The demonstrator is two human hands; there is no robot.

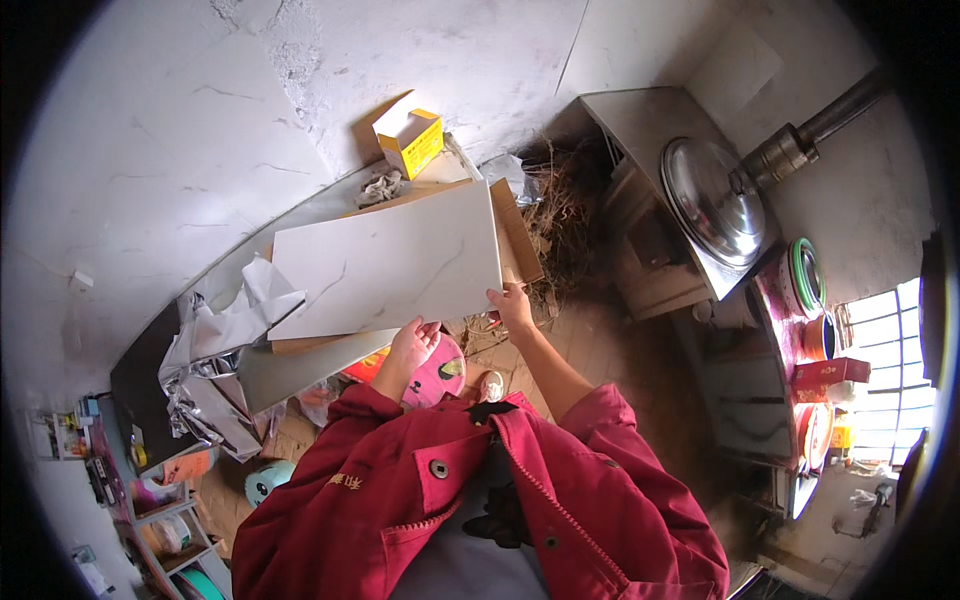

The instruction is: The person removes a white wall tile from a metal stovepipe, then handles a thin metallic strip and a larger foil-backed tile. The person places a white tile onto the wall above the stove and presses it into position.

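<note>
While the right hand (514, 308) pinches the near right corner of a white, grey-veined rectangular panel (390, 262), the left hand (410, 352) curls by the near edge, its grip impossible to tell; the panel lies over brown cardboard (519, 236), near an open yellow-and-white carton (420, 152).

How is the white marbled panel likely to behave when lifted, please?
The panel would probably flex only slightly, as it lies flat and uncreased. It looks thin-edged, so it may be light for its size. Lifted only by the right hand, which is at one corner, it might tip.
</note>
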